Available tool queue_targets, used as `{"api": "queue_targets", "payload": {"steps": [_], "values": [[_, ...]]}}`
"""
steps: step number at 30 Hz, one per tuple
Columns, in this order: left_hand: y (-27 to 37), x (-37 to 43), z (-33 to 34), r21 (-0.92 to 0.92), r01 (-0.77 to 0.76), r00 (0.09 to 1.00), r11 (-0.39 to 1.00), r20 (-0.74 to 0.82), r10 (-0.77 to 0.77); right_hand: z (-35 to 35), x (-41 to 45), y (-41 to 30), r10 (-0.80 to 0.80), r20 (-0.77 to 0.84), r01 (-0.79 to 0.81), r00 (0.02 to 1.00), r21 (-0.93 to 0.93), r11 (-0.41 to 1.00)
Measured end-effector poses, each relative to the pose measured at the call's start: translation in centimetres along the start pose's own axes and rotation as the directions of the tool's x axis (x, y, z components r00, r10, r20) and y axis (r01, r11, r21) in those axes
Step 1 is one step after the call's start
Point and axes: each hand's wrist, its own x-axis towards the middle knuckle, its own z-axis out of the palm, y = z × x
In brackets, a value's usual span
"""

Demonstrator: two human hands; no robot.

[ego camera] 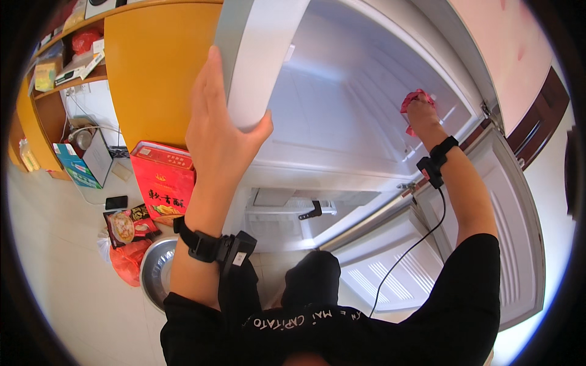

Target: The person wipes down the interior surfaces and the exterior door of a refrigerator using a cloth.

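Observation:
My left hand [224, 123] grips the outer edge of the refrigerator cabinet [261, 59], thumb on one side and fingers on the other. Inside the upper compartment [320, 105], my right hand [422, 114] holds a crumpled pink cloth [419, 96] against the ribbed side wall. Part of the cloth hangs below the hand. Under that compartment is a lower one [284, 219] with clear plastic parts and a black piece [311, 210] in it. Each wrist bears a black strapped device.
The refrigerator doors [508, 219] [389, 261] stand open at the right. At the left are a red food box [162, 183], a metal basin [158, 270], packaged food [130, 224], a red plastic bag [126, 261], a phone [116, 202], an open carton [87, 160] and wooden shelves [71, 87].

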Motion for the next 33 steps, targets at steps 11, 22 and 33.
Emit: {"api": "queue_targets", "payload": {"steps": [11,22,33], "values": [[0.6,-0.3,-0.1,-0.054,0.118,0.991,0.992,0.064,-0.115,-7.0,-8.3,-1.6,-0.707,0.264,0.082,0.656,0.907,0.414],[1.2,-0.4,0.2,-0.002,0.113,0.991,0.994,0.075,-0.113,1.2,-3.9,-3.9,0.202,-0.185,-0.100,0.962,0.450,0.887],[0.5,-0.7,0.9,0.074,0.041,0.999,0.996,0.020,-0.042,3.1,5.8,-6.7,0.092,-0.022,-0.081,0.996,0.307,0.948]]}}
